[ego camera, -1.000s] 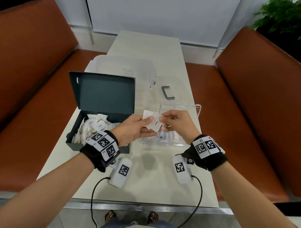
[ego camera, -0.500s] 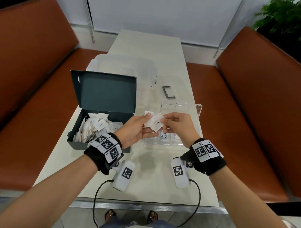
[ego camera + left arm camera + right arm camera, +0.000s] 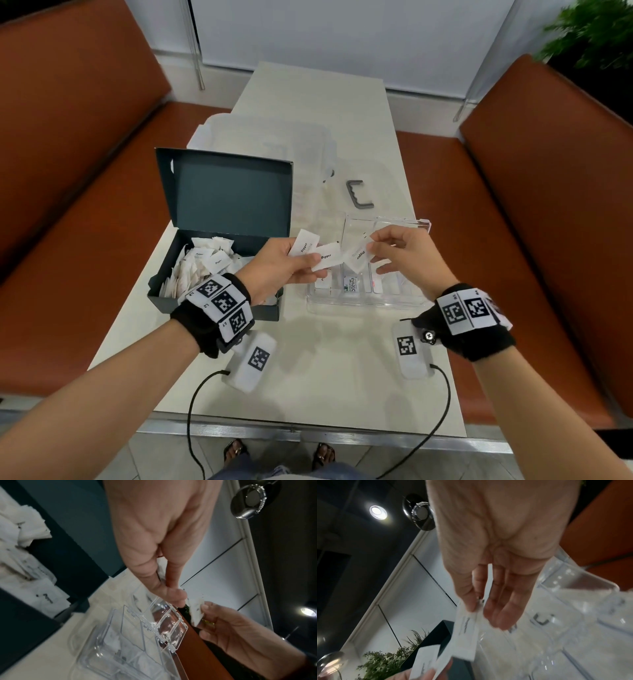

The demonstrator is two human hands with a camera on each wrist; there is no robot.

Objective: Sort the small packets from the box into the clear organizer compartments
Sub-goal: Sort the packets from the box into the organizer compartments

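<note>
Your left hand (image 3: 281,263) is raised in front of you, palm turned inward, thumb and fingers pinching two packets (image 3: 317,255) fanned out. Your right hand (image 3: 402,253) is level with it and just beside, thumb and forefinger pinching one packet (image 3: 358,257), the other fingers (image 3: 503,609) straight and loosely spread. Both forearms are bare and angle inward from the lower corners, each wrist in a black band with marker tags.

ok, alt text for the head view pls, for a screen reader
Left hand holds two white pepper packets; right hand pinches a third packet above the clear organizer. An open dark box of packets sits left on the table.
</note>
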